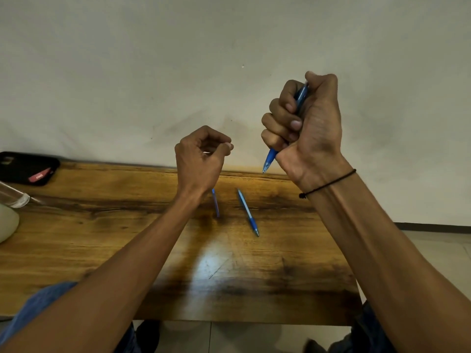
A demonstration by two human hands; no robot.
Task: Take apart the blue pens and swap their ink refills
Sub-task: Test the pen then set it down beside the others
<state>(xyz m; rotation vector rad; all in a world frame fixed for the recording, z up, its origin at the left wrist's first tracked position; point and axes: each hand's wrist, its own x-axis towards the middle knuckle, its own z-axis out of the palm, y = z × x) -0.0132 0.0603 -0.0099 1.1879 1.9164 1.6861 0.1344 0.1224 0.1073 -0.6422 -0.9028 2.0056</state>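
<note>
Far to the left of the left hand, a black case (26, 168) with a red label lies at the back edge of the wooden counter (102, 238), and nearer the person a clear bottle (14, 197) and a pale rounded object (7, 222) sit at the frame's edge. The left hand (201, 159) is raised above the counter on a forearm that reaches up from the lower left; its fingers are curled, with thumb and forefinger tips meeting, and whether they pinch something tiny cannot be told. Just below its wrist and partly hidden by it, a thin blue pen part (216, 203) lies on the counter, pointing away from the person. A little to the right of that, between the two wrists, a whole blue pen (248, 212) lies flat with its tip aimed toward the person. The right hand (303, 128) is held higher than the left one, fist closed firmly around a second blue pen (270, 159), which runs through the fist at a slant: the clicker end shows at the top by the thumb, and the tip pokes out below the little finger, pointing down at the counter's back edge. A thin black cord bracelet (327, 184) circles the right wrist.
</note>
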